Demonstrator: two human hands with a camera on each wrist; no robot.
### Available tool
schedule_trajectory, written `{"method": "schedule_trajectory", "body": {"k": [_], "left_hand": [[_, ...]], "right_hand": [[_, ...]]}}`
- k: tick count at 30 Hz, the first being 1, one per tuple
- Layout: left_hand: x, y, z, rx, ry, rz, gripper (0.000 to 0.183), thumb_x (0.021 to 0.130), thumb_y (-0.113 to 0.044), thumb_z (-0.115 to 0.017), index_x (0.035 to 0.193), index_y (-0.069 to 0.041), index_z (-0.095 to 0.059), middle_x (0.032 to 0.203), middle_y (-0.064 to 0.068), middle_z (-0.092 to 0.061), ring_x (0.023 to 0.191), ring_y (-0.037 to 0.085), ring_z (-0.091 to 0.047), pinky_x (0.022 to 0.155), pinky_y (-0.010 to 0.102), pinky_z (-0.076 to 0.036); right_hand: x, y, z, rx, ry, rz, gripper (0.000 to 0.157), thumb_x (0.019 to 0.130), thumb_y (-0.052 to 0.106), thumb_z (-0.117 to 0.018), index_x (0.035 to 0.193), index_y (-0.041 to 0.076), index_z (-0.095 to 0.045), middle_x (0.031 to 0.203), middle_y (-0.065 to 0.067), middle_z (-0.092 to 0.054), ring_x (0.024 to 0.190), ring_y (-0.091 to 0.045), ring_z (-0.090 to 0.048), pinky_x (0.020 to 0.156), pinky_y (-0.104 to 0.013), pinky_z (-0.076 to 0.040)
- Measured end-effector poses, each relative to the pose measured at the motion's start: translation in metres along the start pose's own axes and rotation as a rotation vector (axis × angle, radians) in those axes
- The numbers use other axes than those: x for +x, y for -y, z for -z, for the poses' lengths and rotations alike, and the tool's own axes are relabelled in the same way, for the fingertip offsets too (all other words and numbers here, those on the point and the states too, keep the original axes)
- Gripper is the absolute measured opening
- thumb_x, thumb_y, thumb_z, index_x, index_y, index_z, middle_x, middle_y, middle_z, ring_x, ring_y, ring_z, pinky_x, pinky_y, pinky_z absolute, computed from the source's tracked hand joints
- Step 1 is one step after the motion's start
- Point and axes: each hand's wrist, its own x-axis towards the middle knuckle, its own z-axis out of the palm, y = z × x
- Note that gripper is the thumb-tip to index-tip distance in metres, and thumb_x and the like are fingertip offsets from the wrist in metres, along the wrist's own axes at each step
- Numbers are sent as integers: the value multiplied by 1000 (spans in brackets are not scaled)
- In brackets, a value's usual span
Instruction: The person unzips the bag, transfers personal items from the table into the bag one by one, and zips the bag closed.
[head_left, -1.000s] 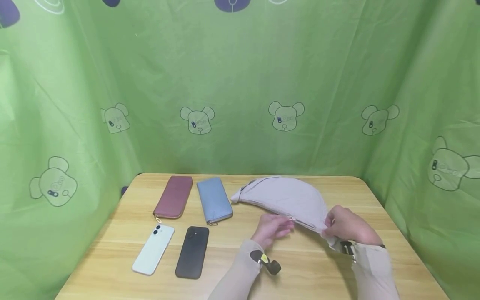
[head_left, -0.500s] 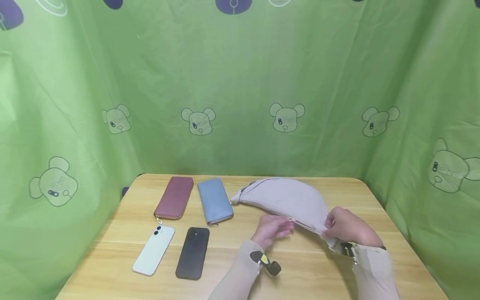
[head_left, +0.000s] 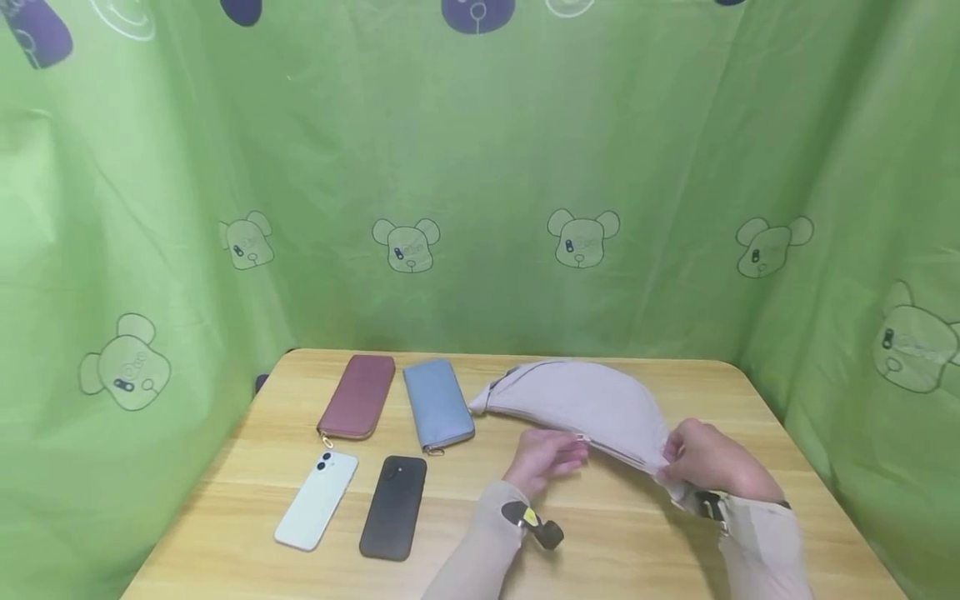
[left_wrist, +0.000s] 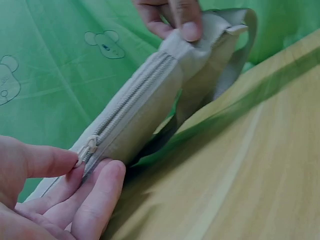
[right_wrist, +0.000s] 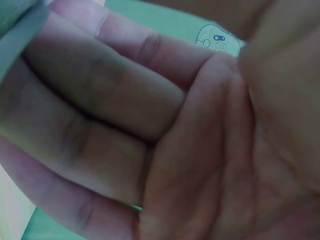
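A pale grey crescent-shaped sling bag point(head_left: 585, 400) lies toward the back right of the table. My left hand point(head_left: 543, 458) is at its front edge. In the left wrist view, thumb and index finger pinch the zipper pull point(left_wrist: 89, 149), the other fingers lying along the bag's side. From the pull to the bag's right end, the zipper point(left_wrist: 135, 95) looks closed. My right hand point(head_left: 716, 462) grips that right end, where the strap point(left_wrist: 242, 55) begins. The right wrist view is mostly filled by my curled fingers point(right_wrist: 120, 90).
Left of the bag lie a blue wallet point(head_left: 438, 404) and a maroon wallet point(head_left: 358, 396). Nearer are a white phone point(head_left: 317, 502) and a black phone point(head_left: 393, 507). A green curtain point(head_left: 480, 167) stands around the wooden table point(head_left: 225, 500).
The head view has shifted slightly. My right hand and the bag's right end sit a little farther right of my left hand, which keeps its pinch on the zipper pull.
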Motion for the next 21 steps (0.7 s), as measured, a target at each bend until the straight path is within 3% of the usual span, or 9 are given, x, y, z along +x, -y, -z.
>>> {"method": "schedule_trajectory", "body": {"k": [8,21], "left_hand": [[1,1,3,17,1,2,20,90,-9,-75,107,1,-74,100,18,-79,89,25,-79,81,33,-67],[1,-2,8,6,-20,-4,22,90,-8,-75,108,2,-73,98,18,-79,87,24,-79,80,33,-67]], "right_hand": [[0,0,0,-25,-11,30,15,77,7,-78,74,6,-63,66,-3,-64,59,-16,-59,51,-25,-50],[0,2,-2,5,8,5,14,78,7,-77,78,4,-63,70,-5,-65,57,-16,-62,50,-26,-53]]}}
